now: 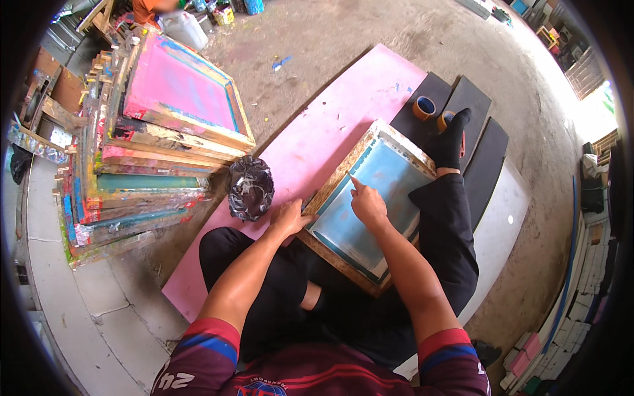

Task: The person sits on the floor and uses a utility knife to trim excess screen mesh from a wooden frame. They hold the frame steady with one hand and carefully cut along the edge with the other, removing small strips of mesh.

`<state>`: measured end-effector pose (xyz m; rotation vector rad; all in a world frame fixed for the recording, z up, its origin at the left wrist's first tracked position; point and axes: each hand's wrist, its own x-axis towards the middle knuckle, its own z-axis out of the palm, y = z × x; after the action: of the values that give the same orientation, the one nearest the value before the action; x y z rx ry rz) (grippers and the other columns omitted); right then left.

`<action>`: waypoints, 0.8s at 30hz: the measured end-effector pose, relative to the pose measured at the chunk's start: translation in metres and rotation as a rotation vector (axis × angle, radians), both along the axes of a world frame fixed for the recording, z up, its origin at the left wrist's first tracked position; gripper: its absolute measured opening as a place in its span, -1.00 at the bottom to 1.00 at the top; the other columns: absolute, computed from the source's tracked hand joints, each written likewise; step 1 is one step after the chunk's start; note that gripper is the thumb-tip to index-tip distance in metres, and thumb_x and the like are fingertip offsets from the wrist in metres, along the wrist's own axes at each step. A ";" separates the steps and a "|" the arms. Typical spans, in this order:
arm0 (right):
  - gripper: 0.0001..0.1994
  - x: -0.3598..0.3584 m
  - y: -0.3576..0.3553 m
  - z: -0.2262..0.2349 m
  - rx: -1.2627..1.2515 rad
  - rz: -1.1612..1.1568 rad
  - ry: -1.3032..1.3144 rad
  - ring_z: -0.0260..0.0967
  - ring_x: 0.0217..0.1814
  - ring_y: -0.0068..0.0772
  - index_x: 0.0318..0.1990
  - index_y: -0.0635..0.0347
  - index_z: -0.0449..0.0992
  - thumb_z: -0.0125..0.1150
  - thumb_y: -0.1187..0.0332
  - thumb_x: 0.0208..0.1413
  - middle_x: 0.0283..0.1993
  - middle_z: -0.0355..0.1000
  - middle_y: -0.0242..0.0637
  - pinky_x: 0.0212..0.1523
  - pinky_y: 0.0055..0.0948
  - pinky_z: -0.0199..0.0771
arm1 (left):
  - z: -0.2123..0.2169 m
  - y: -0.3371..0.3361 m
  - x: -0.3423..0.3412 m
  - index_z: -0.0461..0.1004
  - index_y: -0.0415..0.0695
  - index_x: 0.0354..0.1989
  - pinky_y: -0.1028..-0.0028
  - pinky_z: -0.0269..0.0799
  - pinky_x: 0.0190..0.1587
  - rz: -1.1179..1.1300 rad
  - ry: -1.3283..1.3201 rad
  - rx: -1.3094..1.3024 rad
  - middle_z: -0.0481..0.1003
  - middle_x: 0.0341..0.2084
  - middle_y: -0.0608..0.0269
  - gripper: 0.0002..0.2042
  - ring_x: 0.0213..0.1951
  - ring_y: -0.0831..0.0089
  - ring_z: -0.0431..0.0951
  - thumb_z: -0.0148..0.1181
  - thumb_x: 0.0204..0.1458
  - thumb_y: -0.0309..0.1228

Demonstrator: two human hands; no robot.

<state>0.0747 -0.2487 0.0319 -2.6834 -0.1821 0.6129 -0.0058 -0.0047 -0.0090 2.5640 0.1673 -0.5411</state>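
Note:
A wooden screen-printing frame (343,173) with a light blue mesh (380,178) rests on my lap and on a pink board (330,112). My left hand (289,216) grips the frame's left wooden edge near its lower corner. My right hand (367,201) lies on the blue mesh with the index finger stretched out, its tip pressed to the mesh near the frame's inner left edge. I sit on the floor in black trousers, my right foot in a black sock (452,140) beside the frame's far corner.
A tall stack of paint-stained wooden frames (152,152) stands at left, topped by a pink-meshed one (181,86). A crumpled black bag (251,188) sits between stack and lap. Two tape rolls (424,107) lie on black mats (482,165) beyond my foot. Shelving lines the right wall.

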 end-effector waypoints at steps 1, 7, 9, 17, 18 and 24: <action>-0.45 0.000 -0.003 0.000 0.037 0.002 0.007 0.63 -0.02 0.18 0.54 -0.20 0.23 -0.02 0.28 0.41 -0.10 0.64 0.10 0.04 0.06 0.62 | -0.002 0.002 -0.001 0.51 -0.28 0.00 -0.05 0.51 0.07 -0.006 -0.027 0.012 0.61 -0.04 -0.26 -0.26 0.08 -0.19 0.60 0.38 0.02 0.25; -0.51 0.005 -0.023 -0.044 0.452 -0.107 -0.099 0.61 -0.07 0.23 0.47 -0.28 0.35 0.06 0.12 0.43 -0.17 0.64 0.09 0.01 0.11 0.59 | -0.002 0.001 0.006 0.50 -0.29 -0.01 -0.06 0.51 0.06 0.002 0.018 0.008 0.61 -0.08 -0.31 -0.27 0.02 -0.23 0.62 0.40 0.01 0.23; -0.52 0.000 -0.019 -0.024 0.140 0.020 -0.061 0.61 -0.03 0.20 0.47 -0.25 0.37 0.08 0.14 0.43 -0.13 0.65 0.09 0.04 0.03 0.59 | -0.001 0.003 0.003 0.51 -0.30 -0.01 -0.05 0.51 0.06 0.019 0.018 0.008 0.61 -0.08 -0.31 -0.27 0.02 -0.23 0.62 0.41 0.00 0.23; -0.58 0.014 -0.040 -0.051 0.545 -0.115 -0.042 0.60 0.01 0.24 0.37 -0.23 0.50 0.18 0.19 0.38 -0.05 0.64 0.13 0.07 0.01 0.57 | -0.002 0.000 0.007 0.52 -0.31 -0.02 -0.03 0.51 0.07 0.009 0.018 -0.049 0.62 -0.08 -0.28 -0.25 0.03 -0.19 0.62 0.42 -0.03 0.23; -0.57 0.012 -0.038 -0.050 0.481 -0.098 -0.037 0.60 0.02 0.22 0.38 -0.25 0.49 0.17 0.19 0.38 -0.05 0.64 0.12 0.08 0.01 0.56 | -0.002 0.001 0.007 0.53 -0.31 -0.02 -0.02 0.51 0.07 0.006 0.024 -0.026 0.62 -0.08 -0.28 -0.25 0.03 -0.19 0.62 0.42 -0.03 0.24; -0.57 0.010 -0.028 -0.008 0.134 0.032 -0.027 0.59 0.05 0.19 0.39 -0.33 0.48 0.13 0.17 0.39 -0.04 0.65 0.05 0.06 0.02 0.58 | -0.007 0.004 0.003 0.53 -0.30 -0.03 -0.02 0.51 0.06 0.010 -0.006 0.018 0.63 -0.11 -0.27 -0.24 0.02 -0.19 0.63 0.40 -0.03 0.27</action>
<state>0.0850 -0.2766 0.0239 -2.5645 -0.2651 0.5537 -0.0031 -0.0006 -0.0155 2.5803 0.1836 -0.5307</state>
